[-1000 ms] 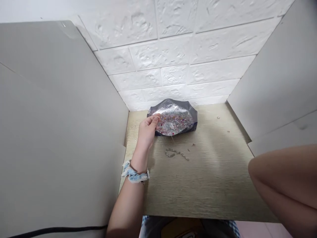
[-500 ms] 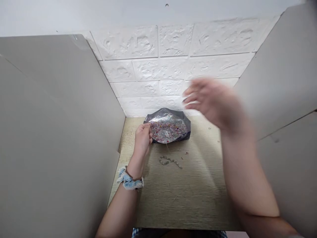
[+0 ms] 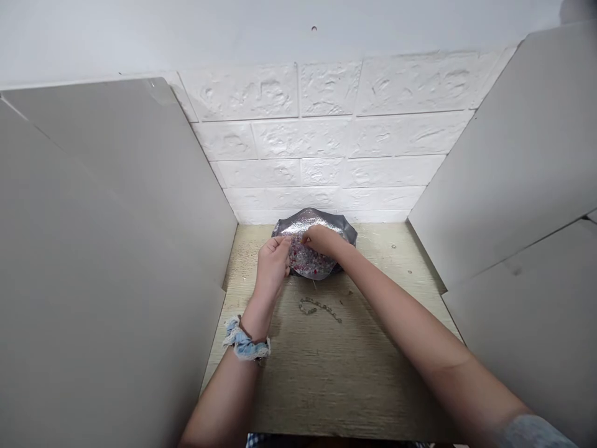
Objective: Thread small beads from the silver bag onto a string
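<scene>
A silvery-lined bag (image 3: 311,217) stands open at the back of the table, full of tiny pink, red and clear beads (image 3: 305,261). At its left side my left hand (image 3: 272,264) is pinched closed over the opening; whatever lies between the fingertips is too small to make out. My right hand (image 3: 321,239) reaches in above the beads with thumb and forefinger together, and what they hold, if anything, cannot be seen. In front of the bag a short beaded strand (image 3: 321,306) lies curled on the table. A blue scrunchie (image 3: 246,341) circles my left wrist.
White brick-patterned wall (image 3: 324,137) closes off the back, right behind the bag. Grey panels stand on the left (image 3: 116,249) and right (image 3: 504,174) of the wooden table (image 3: 326,379). A few loose specks (image 3: 393,246) lie on the tabletop at right.
My right hand, raised and blurred to the right of the bag before, has come down and left to the beads. My left hand has stayed by the bag's left side, still pinched.
</scene>
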{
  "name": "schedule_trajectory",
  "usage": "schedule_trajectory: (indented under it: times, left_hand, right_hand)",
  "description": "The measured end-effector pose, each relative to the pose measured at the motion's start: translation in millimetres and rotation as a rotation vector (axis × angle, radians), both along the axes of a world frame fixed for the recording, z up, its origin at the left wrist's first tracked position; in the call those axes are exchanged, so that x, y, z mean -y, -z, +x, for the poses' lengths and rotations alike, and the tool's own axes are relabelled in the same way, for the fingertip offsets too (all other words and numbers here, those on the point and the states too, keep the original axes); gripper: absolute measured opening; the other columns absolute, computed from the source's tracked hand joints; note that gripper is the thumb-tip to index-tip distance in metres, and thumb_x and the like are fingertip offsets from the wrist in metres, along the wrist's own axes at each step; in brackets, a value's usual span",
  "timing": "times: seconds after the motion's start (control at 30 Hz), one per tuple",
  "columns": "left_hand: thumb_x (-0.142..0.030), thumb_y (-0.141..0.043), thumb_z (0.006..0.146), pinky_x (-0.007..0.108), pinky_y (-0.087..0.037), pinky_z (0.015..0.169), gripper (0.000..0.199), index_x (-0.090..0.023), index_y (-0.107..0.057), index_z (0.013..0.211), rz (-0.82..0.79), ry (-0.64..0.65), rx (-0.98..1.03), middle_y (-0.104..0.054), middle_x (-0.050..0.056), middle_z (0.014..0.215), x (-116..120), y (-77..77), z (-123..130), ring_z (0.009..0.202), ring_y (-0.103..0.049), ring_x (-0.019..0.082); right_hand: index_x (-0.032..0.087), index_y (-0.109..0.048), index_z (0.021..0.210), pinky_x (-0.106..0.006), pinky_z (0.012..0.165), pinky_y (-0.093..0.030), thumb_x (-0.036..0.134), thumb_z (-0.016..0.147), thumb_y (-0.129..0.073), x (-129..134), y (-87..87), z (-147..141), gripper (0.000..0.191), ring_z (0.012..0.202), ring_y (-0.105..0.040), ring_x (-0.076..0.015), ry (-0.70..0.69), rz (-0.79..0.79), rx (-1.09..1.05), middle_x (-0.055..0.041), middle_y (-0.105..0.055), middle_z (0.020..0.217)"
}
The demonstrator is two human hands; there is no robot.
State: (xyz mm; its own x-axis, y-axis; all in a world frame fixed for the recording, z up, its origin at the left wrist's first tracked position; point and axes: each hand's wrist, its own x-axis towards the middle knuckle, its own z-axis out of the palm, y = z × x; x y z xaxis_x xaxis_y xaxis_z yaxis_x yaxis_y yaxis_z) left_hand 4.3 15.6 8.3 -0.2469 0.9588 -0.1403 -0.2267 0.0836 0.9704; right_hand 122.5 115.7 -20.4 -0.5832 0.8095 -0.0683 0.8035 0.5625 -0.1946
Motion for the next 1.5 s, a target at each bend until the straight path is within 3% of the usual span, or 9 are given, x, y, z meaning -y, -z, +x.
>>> schedule_trajectory:
  times: [0.5, 0.63, 0.7, 0.8, 0.9, 1.0, 1.17, 1.3, 1.5]
  left_hand:
    - [-0.032, -0.056, 0.068, 0.014, -0.015, 0.029, 0.020, -0.014, -0.054, 0.075, 0.023, 0.019, -0.095, -0.025, -0.011, 0.038, -3, 7.2, -1, 0.031, -0.019, 0.002]
    - [-0.034, -0.060, 0.065, 0.015, -0.013, 0.030, 0.026, -0.012, -0.058, 0.078, 0.004, 0.016, -0.079, -0.027, -0.010, 0.038, -3, 10.0, 0, 0.031, -0.018, 0.001]
    - [-0.034, -0.062, 0.063, 0.016, -0.013, 0.030, 0.028, -0.011, -0.060, 0.080, 0.001, 0.003, -0.061, -0.027, -0.010, 0.038, -3, 9.0, 1, 0.031, -0.017, 0.001]
    - [-0.033, -0.064, 0.062, 0.016, -0.014, 0.031, 0.030, -0.010, -0.063, 0.081, 0.020, -0.023, -0.037, -0.027, -0.010, 0.036, -2, 5.3, 2, 0.031, -0.018, 0.001]
    - [-0.033, -0.065, 0.061, 0.017, -0.015, 0.031, 0.031, -0.010, -0.064, 0.081, 0.034, -0.029, -0.027, -0.030, -0.010, 0.036, 0, 1.6, 2, 0.030, -0.019, 0.001]
    - [-0.033, -0.066, 0.059, 0.017, -0.014, 0.032, 0.032, -0.010, -0.065, 0.081, 0.031, -0.019, -0.018, -0.032, -0.009, 0.037, 2, -0.3, 3, 0.031, -0.020, 0.000]
    - [-0.032, -0.066, 0.059, 0.016, -0.019, 0.034, 0.030, -0.009, -0.066, 0.078, 0.049, -0.009, -0.019, -0.035, -0.008, 0.037, 4, -1.1, 3, 0.033, -0.024, 0.001]
    - [-0.033, -0.068, 0.057, 0.017, -0.024, 0.037, 0.032, -0.009, -0.066, 0.077, 0.075, -0.034, -0.032, -0.039, -0.006, 0.037, 3, -1.6, 3, 0.036, -0.031, 0.003]
    - [-0.033, -0.065, 0.060, 0.017, -0.023, 0.036, 0.026, -0.011, -0.065, 0.073, 0.089, -0.047, -0.080, -0.037, -0.007, 0.036, 2, 1.0, 3, 0.035, -0.030, 0.003]
  right_hand:
    - [0.014, -0.059, 0.086, -0.028, 0.066, -0.038, 0.019, 0.081, -0.036, 9, 10.6, -5, 0.025, 0.079, -0.055, -0.0197, 0.024, 0.061, -0.026, -0.0112, -0.059, 0.091]
    - [0.013, -0.054, 0.084, -0.027, 0.066, -0.036, 0.022, 0.083, -0.034, 12, 8.0, -2, 0.021, 0.076, -0.050, -0.0159, 0.041, 0.049, -0.265, -0.0086, -0.058, 0.085]
    - [0.014, -0.051, 0.078, -0.026, 0.062, -0.036, 0.026, 0.083, -0.036, 17, 1.8, 2, 0.020, 0.069, -0.048, -0.0134, 0.059, -0.059, -0.494, -0.0050, -0.055, 0.075]
    - [0.015, -0.050, 0.077, -0.024, 0.058, -0.039, 0.034, 0.080, -0.044, 27, -8.8, 7, 0.021, 0.060, -0.047, -0.0096, 0.030, -0.401, -0.872, -0.0008, -0.052, 0.069]
    - [0.015, -0.052, 0.080, -0.024, 0.065, -0.044, 0.034, 0.071, -0.058, 36, -13.8, 10, 0.022, 0.067, -0.053, -0.0087, -0.002, -0.709, -1.204, -0.0007, -0.054, 0.075]
    - [0.016, -0.055, 0.079, -0.025, 0.071, -0.046, 0.030, 0.065, -0.066, 40, -13.4, 8, 0.023, 0.073, -0.056, -0.0094, -0.002, -0.870, -1.406, -0.0008, -0.057, 0.077]
    - [0.015, -0.058, 0.077, -0.025, 0.073, -0.047, 0.027, 0.061, -0.069, 43, -13.4, 2, 0.023, 0.071, -0.056, -0.0087, 0.021, -0.954, -1.546, 0.0000, -0.059, 0.074]
    - [0.015, -0.060, 0.077, -0.026, 0.074, -0.048, 0.028, 0.060, -0.070, 44, -14.4, 2, 0.024, 0.071, -0.057, -0.0092, 0.042, -0.987, -1.562, -0.0008, -0.060, 0.075]
    - [0.017, -0.061, 0.079, -0.026, 0.074, -0.048, 0.033, 0.059, -0.070, 43, -12.9, 2, 0.027, 0.072, -0.058, -0.0096, 0.081, -0.985, -1.546, -0.0008, -0.061, 0.076]
